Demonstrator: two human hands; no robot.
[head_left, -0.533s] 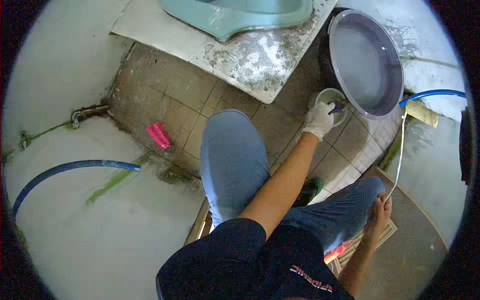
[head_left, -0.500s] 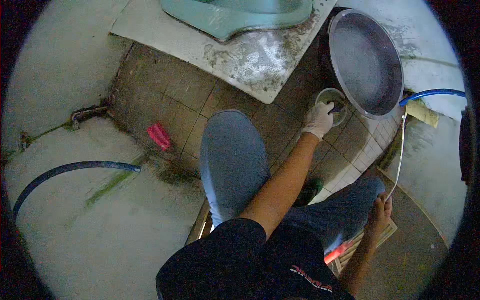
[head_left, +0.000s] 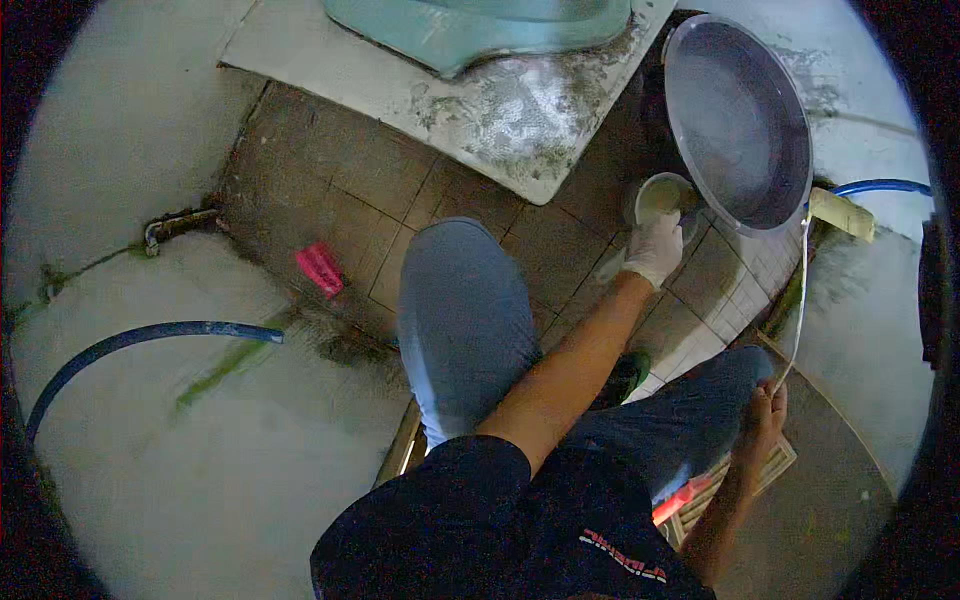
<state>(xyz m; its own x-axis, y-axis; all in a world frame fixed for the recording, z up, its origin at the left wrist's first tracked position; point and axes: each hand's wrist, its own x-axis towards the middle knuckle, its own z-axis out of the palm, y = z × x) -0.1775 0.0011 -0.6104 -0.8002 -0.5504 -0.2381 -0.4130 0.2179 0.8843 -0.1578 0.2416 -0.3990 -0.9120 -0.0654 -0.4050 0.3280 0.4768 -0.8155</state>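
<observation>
I wear a dark, near-black short-sleeved T-shirt (head_left: 590, 490), the left sleeve (head_left: 480, 470) ending above the elbow in a plain hem, with a line of red and white lettering (head_left: 622, 556) printed on the front. My legs are in blue-grey trousers (head_left: 465, 310) that look like denim, paler along the outer left edge, and part of a green shoe (head_left: 630, 373) shows below. A thin, whitish glove (head_left: 650, 263) covers my left grip (head_left: 656, 248) as far as the wrist, while my right grip (head_left: 767, 415) and both forearms (head_left: 580, 370) are bare.
</observation>
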